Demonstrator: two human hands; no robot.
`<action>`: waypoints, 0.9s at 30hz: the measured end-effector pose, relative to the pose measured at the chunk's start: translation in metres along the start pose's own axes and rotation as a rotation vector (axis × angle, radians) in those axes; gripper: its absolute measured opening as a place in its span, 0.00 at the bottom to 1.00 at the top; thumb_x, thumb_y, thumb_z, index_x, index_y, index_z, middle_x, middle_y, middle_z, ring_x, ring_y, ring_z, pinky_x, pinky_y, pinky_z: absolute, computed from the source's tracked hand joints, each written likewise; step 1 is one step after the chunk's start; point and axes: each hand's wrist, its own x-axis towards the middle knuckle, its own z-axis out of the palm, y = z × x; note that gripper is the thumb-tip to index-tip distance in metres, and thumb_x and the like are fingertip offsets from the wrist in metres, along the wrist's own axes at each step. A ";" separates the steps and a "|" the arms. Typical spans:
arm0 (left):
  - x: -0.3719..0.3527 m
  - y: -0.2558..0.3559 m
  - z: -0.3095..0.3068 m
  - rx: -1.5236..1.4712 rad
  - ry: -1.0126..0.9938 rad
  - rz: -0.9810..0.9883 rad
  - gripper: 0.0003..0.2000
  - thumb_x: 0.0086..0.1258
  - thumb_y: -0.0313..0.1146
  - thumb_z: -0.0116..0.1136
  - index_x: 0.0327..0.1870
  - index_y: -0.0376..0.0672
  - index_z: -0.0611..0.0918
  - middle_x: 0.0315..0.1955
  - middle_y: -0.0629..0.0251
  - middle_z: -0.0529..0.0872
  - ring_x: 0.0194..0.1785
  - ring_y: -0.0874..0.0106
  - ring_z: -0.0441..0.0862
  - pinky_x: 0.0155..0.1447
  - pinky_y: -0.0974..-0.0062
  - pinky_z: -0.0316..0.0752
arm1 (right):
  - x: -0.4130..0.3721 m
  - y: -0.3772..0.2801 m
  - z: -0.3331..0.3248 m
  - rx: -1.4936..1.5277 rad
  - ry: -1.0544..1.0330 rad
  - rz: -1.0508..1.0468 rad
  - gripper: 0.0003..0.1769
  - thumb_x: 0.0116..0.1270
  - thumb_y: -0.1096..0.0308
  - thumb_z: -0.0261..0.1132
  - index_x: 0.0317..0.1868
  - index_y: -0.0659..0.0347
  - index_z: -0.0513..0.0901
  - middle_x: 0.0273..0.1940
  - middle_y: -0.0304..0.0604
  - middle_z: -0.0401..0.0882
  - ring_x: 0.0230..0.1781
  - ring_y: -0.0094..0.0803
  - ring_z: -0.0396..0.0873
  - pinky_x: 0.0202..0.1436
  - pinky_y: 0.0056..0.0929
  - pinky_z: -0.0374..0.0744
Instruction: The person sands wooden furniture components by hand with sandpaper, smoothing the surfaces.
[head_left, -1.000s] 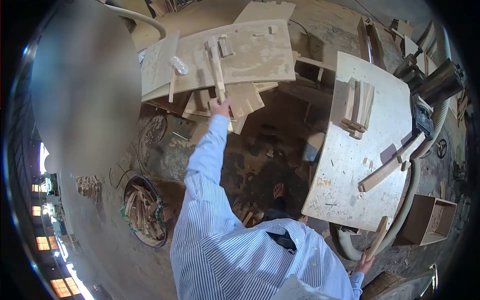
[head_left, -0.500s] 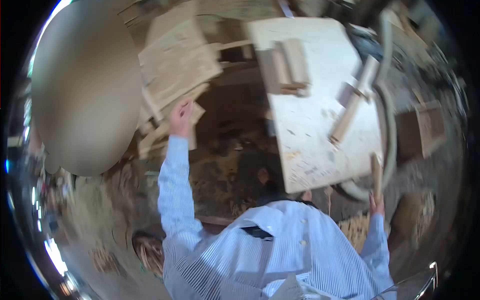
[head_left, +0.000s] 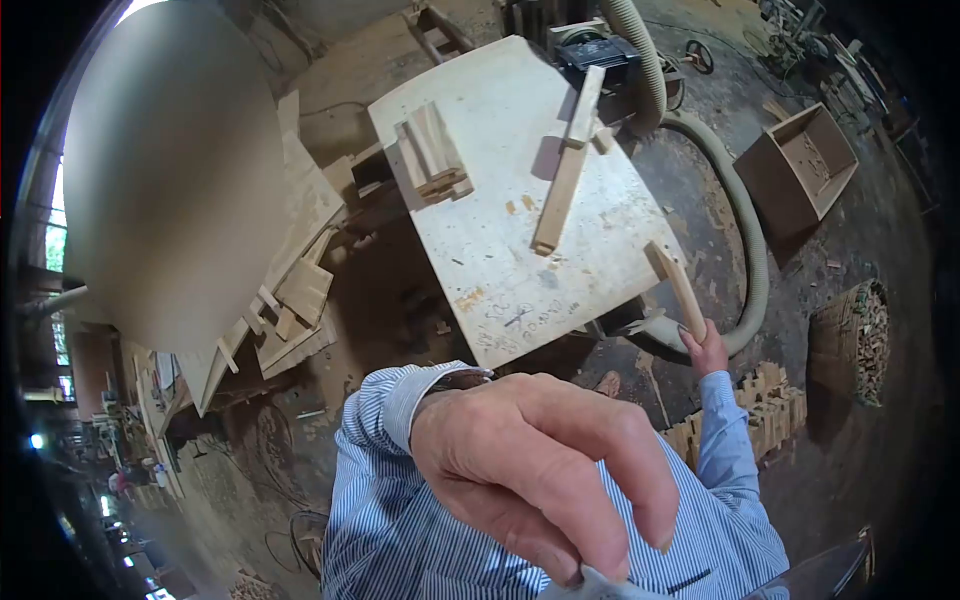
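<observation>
My left hand [head_left: 540,455] is raised close to the camera, in front of my striped shirt [head_left: 420,530]. Its fingers are bent and drawn together near a greyish fold of cloth at the bottom edge; whatever they pinch is not clear. Low at the right, my right hand [head_left: 707,348] is closed round the lower end of a wooden strip [head_left: 682,290]. The strip's upper end reaches over the corner of a white-topped table [head_left: 530,300]. On that table lie a bundle of short wooden pieces [head_left: 432,150] and a longer wooden bar [head_left: 560,195] with another piece across its end.
A ridged hose [head_left: 752,270] curves round the table's right side. Beyond it stands an open wooden box [head_left: 800,165]. Further down are a sack of wood scraps [head_left: 850,345] and stacked wood blocks [head_left: 765,410]. Boards [head_left: 300,290] lean at the left, beside a large blurred area.
My left hand has come from the boards at the left to close before the camera. The view has turned, so the table sits further left. My right hand still holds the strip.
</observation>
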 end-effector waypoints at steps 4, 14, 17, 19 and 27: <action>0.053 -0.078 0.045 0.059 0.458 0.057 0.13 0.79 0.36 0.66 0.47 0.32 0.88 0.53 0.43 0.84 0.52 0.56 0.86 0.56 0.60 0.82 | -0.002 -0.005 -0.007 0.050 0.034 -0.059 0.31 0.67 0.44 0.73 0.56 0.61 0.82 0.43 0.63 0.88 0.48 0.62 0.87 0.50 0.54 0.82; 0.138 -0.170 0.063 0.097 0.497 0.052 0.16 0.82 0.38 0.62 0.39 0.32 0.87 0.50 0.42 0.81 0.50 0.52 0.86 0.51 0.58 0.82 | 0.000 0.001 -0.030 0.124 -0.139 -0.111 0.29 0.70 0.43 0.70 0.52 0.62 0.80 0.43 0.65 0.88 0.46 0.65 0.86 0.48 0.58 0.81; 0.137 -0.179 0.055 0.001 0.472 -0.012 0.17 0.80 0.42 0.65 0.42 0.32 0.88 0.51 0.39 0.82 0.50 0.50 0.86 0.51 0.54 0.81 | 0.000 0.005 -0.029 0.179 -0.158 -0.117 0.28 0.70 0.44 0.70 0.50 0.64 0.79 0.42 0.65 0.87 0.46 0.66 0.86 0.48 0.58 0.81; 0.136 -0.182 0.050 0.049 0.434 0.005 0.12 0.78 0.40 0.66 0.41 0.38 0.88 0.52 0.46 0.83 0.50 0.57 0.85 0.57 0.58 0.70 | 0.004 0.011 -0.021 0.158 -0.178 -0.108 0.28 0.70 0.44 0.70 0.50 0.64 0.79 0.43 0.66 0.87 0.46 0.66 0.85 0.48 0.58 0.81; 0.119 -0.163 0.011 0.073 0.734 0.241 0.11 0.75 0.32 0.69 0.32 0.33 0.87 0.40 0.50 0.87 0.39 0.59 0.87 0.46 0.66 0.83 | 0.001 -0.001 -0.029 0.139 -0.161 -0.085 0.27 0.71 0.45 0.71 0.49 0.63 0.80 0.39 0.63 0.87 0.43 0.65 0.86 0.45 0.56 0.82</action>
